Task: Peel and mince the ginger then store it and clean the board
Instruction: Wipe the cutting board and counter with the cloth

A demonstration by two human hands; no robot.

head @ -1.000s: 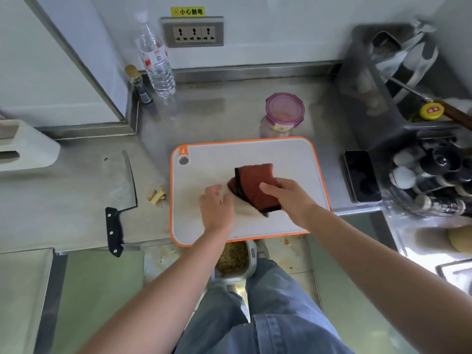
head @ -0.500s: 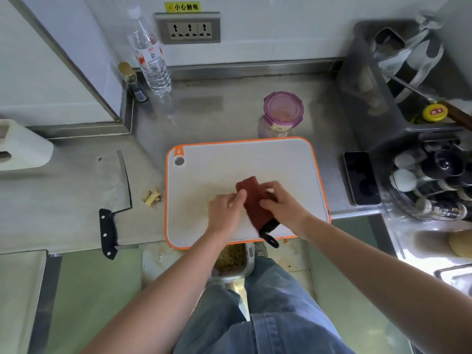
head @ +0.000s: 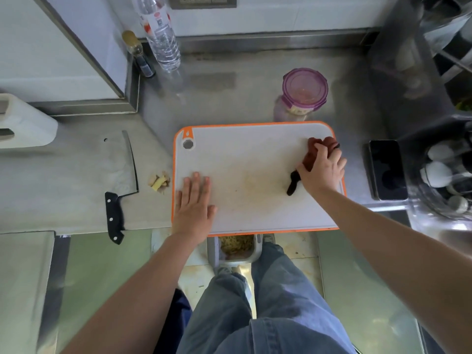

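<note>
Cloth point(head: 319, 148) swept to board point(head: 242, 154) right edge, gripped by right hand point(head: 323, 172); left hand point(head: 194, 203) flat.

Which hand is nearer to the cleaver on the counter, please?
Left. The left hand lies flat on the board's left side, toward the cleaver; the right hand grips the cloth at the board's right edge.
</note>
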